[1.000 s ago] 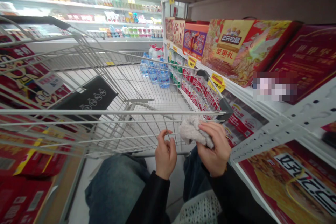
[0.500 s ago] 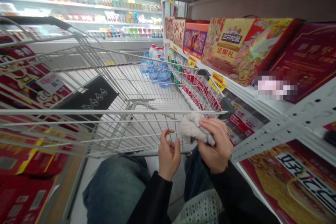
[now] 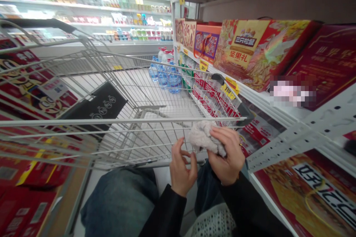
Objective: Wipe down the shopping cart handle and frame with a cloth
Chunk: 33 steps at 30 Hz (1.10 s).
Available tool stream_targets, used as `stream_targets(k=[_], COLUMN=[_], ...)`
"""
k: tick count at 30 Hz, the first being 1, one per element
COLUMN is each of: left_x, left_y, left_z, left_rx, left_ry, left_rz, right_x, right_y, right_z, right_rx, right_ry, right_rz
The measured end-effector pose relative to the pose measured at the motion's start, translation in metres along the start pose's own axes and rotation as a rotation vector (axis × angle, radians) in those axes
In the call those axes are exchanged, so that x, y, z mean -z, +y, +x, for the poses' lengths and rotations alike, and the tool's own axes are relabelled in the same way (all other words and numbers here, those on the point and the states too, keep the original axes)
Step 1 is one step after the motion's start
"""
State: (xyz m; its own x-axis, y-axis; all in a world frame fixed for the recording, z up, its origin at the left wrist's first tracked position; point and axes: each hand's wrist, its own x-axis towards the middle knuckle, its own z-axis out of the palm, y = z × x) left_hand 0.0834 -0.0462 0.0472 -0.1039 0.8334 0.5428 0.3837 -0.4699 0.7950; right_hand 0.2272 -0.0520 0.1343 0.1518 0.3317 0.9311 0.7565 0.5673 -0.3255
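Note:
A crumpled greyish-white cloth (image 3: pixel 204 136) is bunched in my right hand (image 3: pixel 227 155), with the thumb below it and the fingers over its right side. The cloth sits against or just in front of the side of a wire shopping cart (image 3: pixel 150 121), near the cart's right corner; I cannot tell whether it touches the bars. My left hand (image 3: pixel 182 168) is just left of the cloth, its fingers loosely bent and apart, with nothing in it. Part of the cloth is hidden under my right fingers.
Gift boxes (image 3: pixel 247 53) line the shelf on the right, above packs of bottles (image 3: pixel 204 90). A white perforated shelf upright (image 3: pixel 303 126) stands close to my right arm. Large water bottles (image 3: pixel 168 76) stand on the floor beyond the cart. Red boxes (image 3: pixel 30 200) are stacked at left.
My left hand has shifted slightly right and down, and its thumb and fingers have changed pose. My right hand and the cloth have moved slightly left.

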Motion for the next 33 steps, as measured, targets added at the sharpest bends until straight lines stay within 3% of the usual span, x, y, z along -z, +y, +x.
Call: stream_targets(k=[2,4,8,10,20,24,30,33], left_x=[0.007,0.015,0.019,0.018,0.018,0.017,0.019,0.021], left_y=[-0.001,-0.004,-0.011,-0.014,-0.014,-0.016,-0.017,-0.015], left_z=[0.003,0.010,0.019,0.018,0.016,0.014,0.015,0.015], left_rx=[-0.049,0.021,0.111,0.170,0.190,0.200,0.206,0.217], left_ry=[0.198,0.272,0.044,-0.005,-0.009,-0.012,-0.042,-0.059], left_rz=[0.006,-0.020,-0.111,-0.164,-0.147,-0.131,-0.127,-0.127], right_x=[0.000,0.000,-0.002,-0.005,-0.015,-0.016,-0.016,-0.014], right_y=[0.002,0.004,0.003,0.002,-0.008,-0.012,-0.010,-0.012], right_z=[-0.002,-0.005,-0.002,0.000,0.003,0.007,-0.004,-0.001], right_rx=[-0.001,-0.002,-0.005,0.001,-0.022,-0.011,-0.031,-0.028], right_ry=[0.008,0.017,0.012,0.016,0.021,0.079,-0.007,0.016], right_rz=[-0.011,-0.021,-0.019,-0.009,0.017,0.018,0.030,0.017])
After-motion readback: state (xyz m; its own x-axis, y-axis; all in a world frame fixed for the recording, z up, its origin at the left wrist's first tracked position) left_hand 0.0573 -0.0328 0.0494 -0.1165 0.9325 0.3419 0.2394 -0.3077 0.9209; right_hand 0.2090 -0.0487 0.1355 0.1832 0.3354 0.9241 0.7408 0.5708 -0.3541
